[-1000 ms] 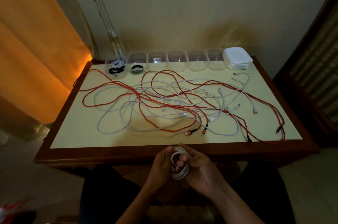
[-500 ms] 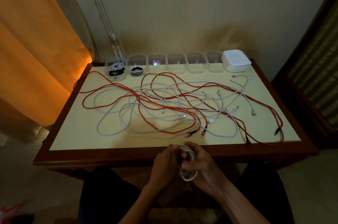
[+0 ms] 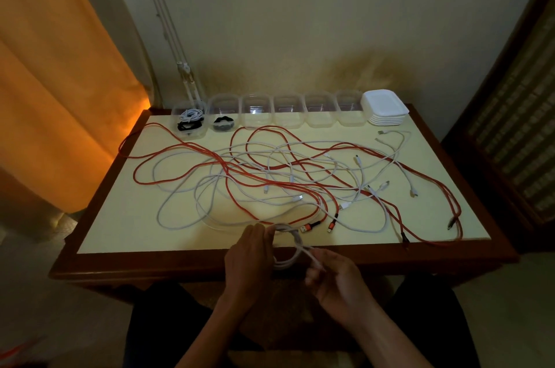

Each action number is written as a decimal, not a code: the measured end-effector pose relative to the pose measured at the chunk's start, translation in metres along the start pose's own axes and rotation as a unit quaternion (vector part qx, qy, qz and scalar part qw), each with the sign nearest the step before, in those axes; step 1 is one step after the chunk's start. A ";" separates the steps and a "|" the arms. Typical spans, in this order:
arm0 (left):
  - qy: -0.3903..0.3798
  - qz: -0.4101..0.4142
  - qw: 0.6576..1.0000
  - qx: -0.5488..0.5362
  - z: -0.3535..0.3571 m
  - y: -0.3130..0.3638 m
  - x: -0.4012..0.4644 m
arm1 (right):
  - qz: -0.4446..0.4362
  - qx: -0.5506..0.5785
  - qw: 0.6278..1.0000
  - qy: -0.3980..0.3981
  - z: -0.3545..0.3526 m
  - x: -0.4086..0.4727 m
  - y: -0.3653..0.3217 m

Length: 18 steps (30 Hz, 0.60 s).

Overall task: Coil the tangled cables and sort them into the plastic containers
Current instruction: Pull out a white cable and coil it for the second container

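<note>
A tangle of red cables [image 3: 258, 184] and white cables [image 3: 192, 187] covers the cream tabletop. At the table's near edge I hold a small white cable coil [image 3: 288, 250]. My left hand [image 3: 249, 259] grips the coil's left side. My right hand [image 3: 336, 277] pinches the cable's loose end, which crosses over the coil. Several clear plastic containers [image 3: 288, 112] line the far edge. The leftmost container [image 3: 189, 121] holds a white coil and a black coil, and its neighbour [image 3: 223, 118] holds a black coil.
A stack of white lids [image 3: 386, 106] stands at the far right end of the row. The table [image 3: 126, 259] has a dark wooden rim. An orange curtain hangs at the left, a dark cabinet stands at the right. My knees are below the table's near edge.
Both hands have risen from below the table edge to its rim. The right hand has let go of the coil and pulled the loose end out across it.
</note>
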<state>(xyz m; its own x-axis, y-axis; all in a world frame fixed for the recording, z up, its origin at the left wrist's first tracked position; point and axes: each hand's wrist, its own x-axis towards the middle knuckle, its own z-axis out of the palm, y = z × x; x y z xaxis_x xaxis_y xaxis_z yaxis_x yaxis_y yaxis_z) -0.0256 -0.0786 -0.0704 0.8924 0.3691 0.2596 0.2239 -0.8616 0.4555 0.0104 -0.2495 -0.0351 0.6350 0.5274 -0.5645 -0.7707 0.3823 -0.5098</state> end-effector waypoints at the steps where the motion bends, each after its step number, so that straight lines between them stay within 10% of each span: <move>1: 0.000 0.020 1.000 -0.002 -0.001 0.000 0.001 | -0.003 0.012 1.000 0.000 0.000 0.001 0.002; 7: 0.000 -0.072 0.987 -0.142 -0.001 -0.005 0.009 | -0.030 -0.119 0.992 -0.025 -0.003 0.007 -0.004; 11: 0.015 -0.109 0.963 -0.246 -0.006 -0.005 0.016 | -0.175 -0.401 0.898 -0.033 -0.007 0.013 -0.010; 18: 0.005 -0.130 0.921 -0.366 -0.030 -0.008 0.029 | -0.083 -0.371 0.924 0.034 -0.043 0.032 -0.006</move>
<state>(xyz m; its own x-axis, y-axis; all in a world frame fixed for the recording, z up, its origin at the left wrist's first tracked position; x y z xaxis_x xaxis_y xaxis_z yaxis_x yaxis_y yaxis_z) -0.0136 -0.0504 -0.0415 0.8417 0.5359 0.0662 0.1024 -0.2788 0.9549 0.0378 -0.2679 -0.0777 0.7621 0.4498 -0.4657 -0.4307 -0.1849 -0.8834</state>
